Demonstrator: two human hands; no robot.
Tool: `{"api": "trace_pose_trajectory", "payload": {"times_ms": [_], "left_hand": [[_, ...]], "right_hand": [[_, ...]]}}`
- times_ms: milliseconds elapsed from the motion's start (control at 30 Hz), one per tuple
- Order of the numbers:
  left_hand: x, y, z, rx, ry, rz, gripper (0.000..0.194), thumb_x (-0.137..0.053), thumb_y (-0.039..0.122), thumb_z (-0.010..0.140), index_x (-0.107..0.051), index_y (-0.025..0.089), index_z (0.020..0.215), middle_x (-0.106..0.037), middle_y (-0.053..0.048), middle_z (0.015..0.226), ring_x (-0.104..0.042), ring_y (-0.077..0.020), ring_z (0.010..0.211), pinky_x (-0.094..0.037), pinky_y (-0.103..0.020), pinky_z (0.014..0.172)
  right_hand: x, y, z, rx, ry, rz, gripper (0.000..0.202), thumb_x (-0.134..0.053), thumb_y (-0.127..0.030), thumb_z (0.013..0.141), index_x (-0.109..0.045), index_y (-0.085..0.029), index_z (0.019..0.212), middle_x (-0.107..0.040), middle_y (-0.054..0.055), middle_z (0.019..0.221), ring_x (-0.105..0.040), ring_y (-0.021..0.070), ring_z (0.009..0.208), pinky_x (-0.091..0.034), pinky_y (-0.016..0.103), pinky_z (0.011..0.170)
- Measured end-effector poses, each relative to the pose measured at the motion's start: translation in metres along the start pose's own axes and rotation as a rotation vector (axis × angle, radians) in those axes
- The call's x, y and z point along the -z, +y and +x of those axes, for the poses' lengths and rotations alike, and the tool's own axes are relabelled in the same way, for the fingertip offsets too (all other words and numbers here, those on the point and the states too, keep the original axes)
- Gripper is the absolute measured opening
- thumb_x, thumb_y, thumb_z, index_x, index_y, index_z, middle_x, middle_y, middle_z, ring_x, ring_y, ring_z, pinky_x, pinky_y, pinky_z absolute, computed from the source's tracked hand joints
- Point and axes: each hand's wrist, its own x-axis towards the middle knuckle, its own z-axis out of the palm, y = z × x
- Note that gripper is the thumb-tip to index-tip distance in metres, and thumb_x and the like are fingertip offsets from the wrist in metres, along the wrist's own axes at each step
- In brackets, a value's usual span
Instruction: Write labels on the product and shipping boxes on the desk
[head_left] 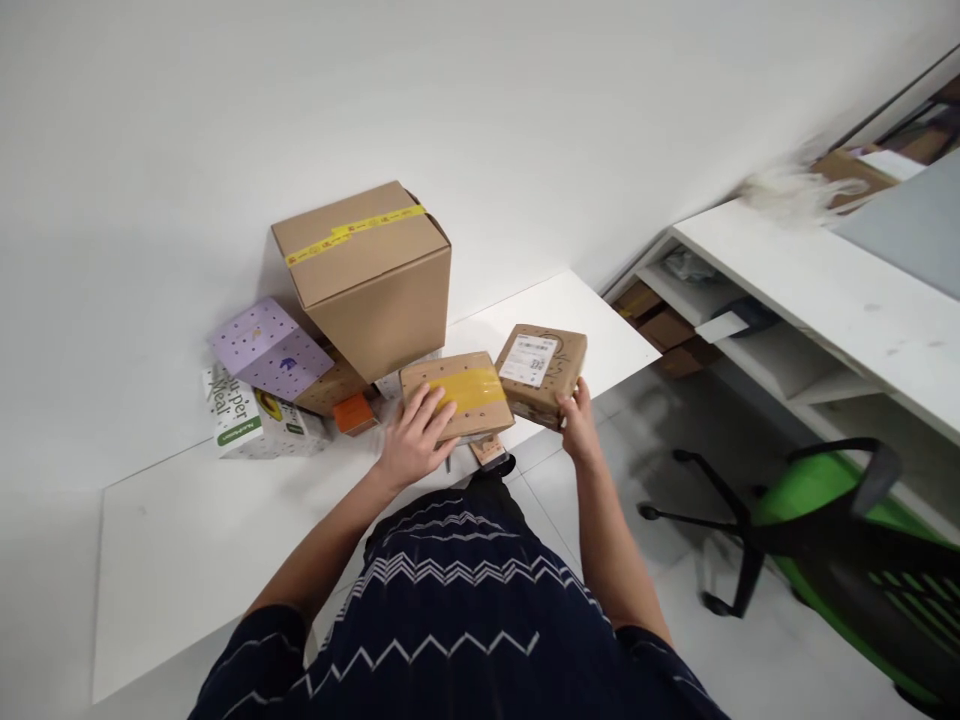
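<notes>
My left hand (416, 440) is on a small cardboard box (459, 385) with yellow tape across its top. Its fingers lie over the top face and the thumb runs along the near side. Beside it, my right hand (579, 425) grips the near right corner of another small cardboard box (566, 372), which carries a white label and dark handwriting. This labelled box is tilted a little, close to the taped one. Behind the taped box stands a large cardboard box (382, 310), sealed with printed yellow tape. Under the taped box a small tan item (489, 450) shows partly.
To the left are a purple dotted box (274, 350), a white printed carton (238, 412) and a small orange box (354, 413). They share the white table (180, 540) along the wall. At right stand a white shelf desk (817, 290) and a green-black swivel chair (847, 520).
</notes>
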Motion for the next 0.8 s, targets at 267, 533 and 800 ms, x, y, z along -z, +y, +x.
{"api": "trace_pose_trajectory", "payload": {"times_ms": [267, 533, 800], "left_hand": [[-0.086, -0.01, 0.094, -0.015, -0.185, -0.219, 0.052, -0.06, 0.037, 0.093, -0.056, 0.019, 0.141, -0.045, -0.017, 0.155, -0.028, -0.0363, 0.151, -0.023, -0.06, 0.121], [-0.126, -0.038, 0.154, 0.201, -0.211, -0.168, 0.058, -0.061, 0.023, 0.092, -0.048, 0.014, 0.147, -0.037, -0.02, 0.159, -0.016, -0.041, 0.153, -0.016, -0.068, 0.119], [-0.098, -0.03, 0.086, 0.173, -0.083, -0.533, 0.045, -0.039, 0.022, 0.1, -0.055, 0.019, 0.141, -0.047, -0.014, 0.154, -0.029, -0.0274, 0.151, -0.025, -0.055, 0.122]], "right_hand": [[0.039, -0.031, 0.032, 0.146, 0.333, 0.118, 0.081, -0.059, -0.051, 0.067, -0.038, -0.024, 0.141, -0.052, 0.013, 0.142, -0.054, 0.0307, 0.128, -0.053, 0.048, 0.094], [0.049, -0.049, -0.019, 0.06, 0.118, 0.162, 0.075, -0.045, -0.065, 0.077, -0.043, -0.032, 0.144, -0.057, 0.01, 0.138, -0.058, 0.0367, 0.121, -0.054, 0.056, 0.084], [0.005, -0.062, -0.07, -0.005, -0.251, 0.127, 0.095, -0.035, -0.083, 0.077, -0.037, -0.026, 0.153, -0.058, 0.015, 0.142, -0.053, 0.0441, 0.128, -0.046, 0.064, 0.097]]}}
